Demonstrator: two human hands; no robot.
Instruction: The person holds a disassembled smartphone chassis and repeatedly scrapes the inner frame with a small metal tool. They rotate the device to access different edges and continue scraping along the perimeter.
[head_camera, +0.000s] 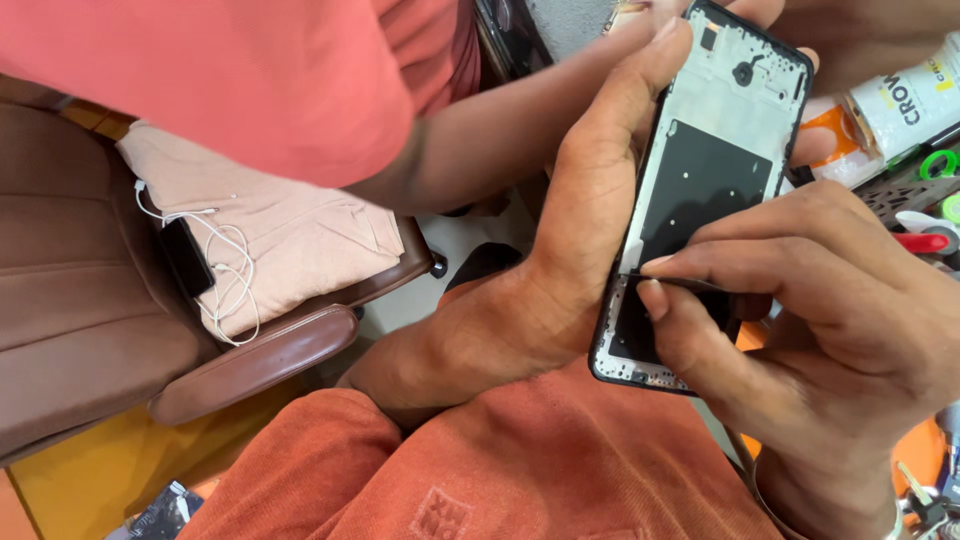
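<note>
1. Nearest the camera: wearer's orange textured sleeve (520, 470) is filling the bottom of the view, running up to the left hand.
2. Right hand (810, 330) is coming in from lower right, its fingers (700, 268) pressed together and pinching a thin dark flat tool (715, 287) against the lower part of the phone frame.
3. Black-rimmed phone frame with a silver inner plate and black patches (700, 190) is being held upright and slightly tilted, in the air between both hands, right of centre.
4. Left hand (560, 250) is gripping the frame from its left edge; its fingers are wrapping behind, with fingertips showing past the top and right rim. The thumb (650, 70) is lying straight along the left edge.
5. Behind the left hand: another person in a coral-red shirt (250, 70) is leaning in from upper left, a bare forearm (470, 150) reaching toward the top of the frame.
6. Left side: brown padded leather chair (90, 300) is carrying a folded beige cloth (290, 230), a small black device (187, 257) and tangled white earphone cable (235, 280).
7. Far right: cluttered tabletop (915, 195) is showing a white bottle with a yellow label (910, 105), a green tape ring (938, 163) and a red-handled tool (920, 242). Details there are too small to tell.
</note>
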